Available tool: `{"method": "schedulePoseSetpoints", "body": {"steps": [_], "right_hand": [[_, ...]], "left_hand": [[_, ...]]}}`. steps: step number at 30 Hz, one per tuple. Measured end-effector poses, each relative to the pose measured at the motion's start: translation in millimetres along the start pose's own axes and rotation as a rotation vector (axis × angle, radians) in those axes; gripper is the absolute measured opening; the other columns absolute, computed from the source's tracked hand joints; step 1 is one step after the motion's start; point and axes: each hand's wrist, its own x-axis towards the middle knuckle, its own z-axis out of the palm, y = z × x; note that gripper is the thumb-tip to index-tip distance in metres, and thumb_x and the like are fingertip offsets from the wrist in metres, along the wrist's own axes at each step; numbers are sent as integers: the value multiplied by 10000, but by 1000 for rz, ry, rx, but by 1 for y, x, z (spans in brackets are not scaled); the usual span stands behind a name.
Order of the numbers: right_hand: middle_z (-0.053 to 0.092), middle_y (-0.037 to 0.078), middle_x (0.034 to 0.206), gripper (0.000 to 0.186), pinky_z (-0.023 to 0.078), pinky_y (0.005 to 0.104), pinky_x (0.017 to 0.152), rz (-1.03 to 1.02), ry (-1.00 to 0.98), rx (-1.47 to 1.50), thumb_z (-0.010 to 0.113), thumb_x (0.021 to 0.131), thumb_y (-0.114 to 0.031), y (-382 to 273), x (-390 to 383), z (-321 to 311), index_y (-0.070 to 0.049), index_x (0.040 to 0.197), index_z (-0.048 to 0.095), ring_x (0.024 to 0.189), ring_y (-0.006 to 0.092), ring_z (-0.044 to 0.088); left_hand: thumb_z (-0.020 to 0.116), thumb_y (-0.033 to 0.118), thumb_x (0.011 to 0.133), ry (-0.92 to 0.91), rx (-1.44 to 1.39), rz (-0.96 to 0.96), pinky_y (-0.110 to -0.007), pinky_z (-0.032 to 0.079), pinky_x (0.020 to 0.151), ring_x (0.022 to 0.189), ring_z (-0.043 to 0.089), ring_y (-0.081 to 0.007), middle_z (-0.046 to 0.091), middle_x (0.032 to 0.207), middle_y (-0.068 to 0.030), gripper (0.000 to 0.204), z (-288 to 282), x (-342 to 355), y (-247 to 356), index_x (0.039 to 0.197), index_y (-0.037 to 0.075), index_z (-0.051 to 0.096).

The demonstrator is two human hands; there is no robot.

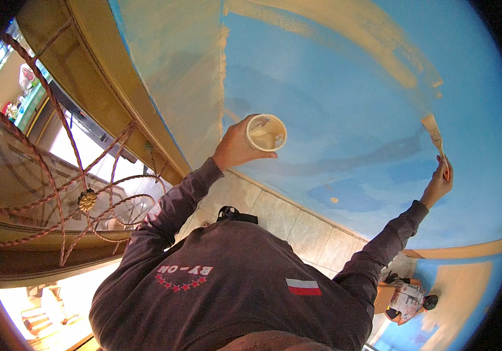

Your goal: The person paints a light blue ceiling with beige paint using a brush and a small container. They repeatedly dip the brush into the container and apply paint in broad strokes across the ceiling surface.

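My left hand (234, 146) grips a white cup (266, 132) of cream paint, held in front of the blue wall (321, 82). At the right, my right hand (441, 178) is closed on the handle of a flat paintbrush (431, 127) with cream on its bristles. The brush head is at the wall, just below a broad curved cream stroke (379, 41); I cannot tell whether it touches. A paler, cream-brushed panel (169, 70) meets the blue area along a vertical edge to the left of the cup.
An olive-framed opening (113, 88) with twisted metal grillework (87, 200) stands on the left. A tiled floor (271, 210) runs below the wall. At the lower right, a small wooden piece of furniture (384, 298) holds newspaper (406, 295) and dark items beside another painted surface (456, 292).
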Motion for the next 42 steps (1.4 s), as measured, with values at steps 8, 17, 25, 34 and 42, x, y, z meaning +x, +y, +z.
{"method": "schedulePoseSetpoints", "body": {"steps": [8, 17, 25, 34, 42], "right_hand": [[750, 46, 972, 323, 344, 233, 580, -89, 125, -53, 674, 998, -267, 15, -4, -17, 20, 1132, 736, 669, 51, 464], [697, 30, 899, 258, 312, 229, 557, -12, 247, 184, 649, 988, -198, -40, -54, 9, 28, 1074, 740, 655, 49, 433], [773, 64, 937, 187, 489, 233, 656, -103, -229, 414, 712, 963, -116, -119, -131, 208, -4, 1107, 756, 764, 86, 643], [763, 97, 895, 158, 531, 248, 709, 80, -713, 730, 721, 955, -113, -211, -176, 291, 11, 1045, 763, 848, 122, 718], [752, 68, 866, 131, 535, 255, 711, 69, -1052, 613, 718, 929, -89, -217, -177, 263, 18, 991, 760, 792, 114, 697]], "left_hand": [[1007, 326, 603, 36, 7, 12, -388, 555, 992, 1154, 691, -258, 707, 1235, -142, 880, -6, -6, -9, 1313, 35, 576], [1008, 338, 595, 69, 37, -23, -393, 552, 996, 1155, 687, -268, 703, 1234, -156, 899, -12, -12, -7, 1312, 18, 569], [990, 413, 612, 50, 30, -47, -405, 551, 986, 1154, 682, -290, 692, 1250, -155, 926, -14, -17, -13, 1332, 23, 559], [989, 432, 601, 184, 120, -46, -406, 556, 962, 1117, 699, -307, 707, 1209, -151, 928, -44, -31, -36, 1324, 34, 562], [995, 392, 598, 276, 189, -91, -396, 564, 953, 1105, 705, -289, 711, 1200, -144, 898, -64, -35, -44, 1310, 42, 574]]}}
